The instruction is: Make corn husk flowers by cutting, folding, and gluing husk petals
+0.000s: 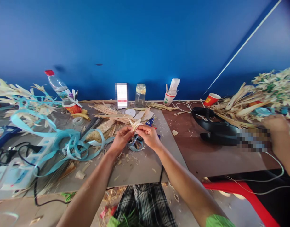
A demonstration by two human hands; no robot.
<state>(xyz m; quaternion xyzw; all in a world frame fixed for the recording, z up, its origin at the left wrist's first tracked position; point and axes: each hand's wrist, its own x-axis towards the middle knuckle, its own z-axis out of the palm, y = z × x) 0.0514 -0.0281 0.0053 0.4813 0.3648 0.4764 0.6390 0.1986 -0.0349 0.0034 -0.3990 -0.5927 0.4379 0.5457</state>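
The left hand (123, 137) and right hand (149, 135) both have a closed grip on a pale flower (134, 125), over the counter (133, 174). Blue ribbon (69, 148) loops to the left. Past the flower lie dry husks (114, 118), then a jar (140, 97) by the wall (145, 37).

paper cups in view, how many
3: the left cup beside the red-capped bottle, the white cup right of the clear jar, the red cup farther right. Others may be hidden.
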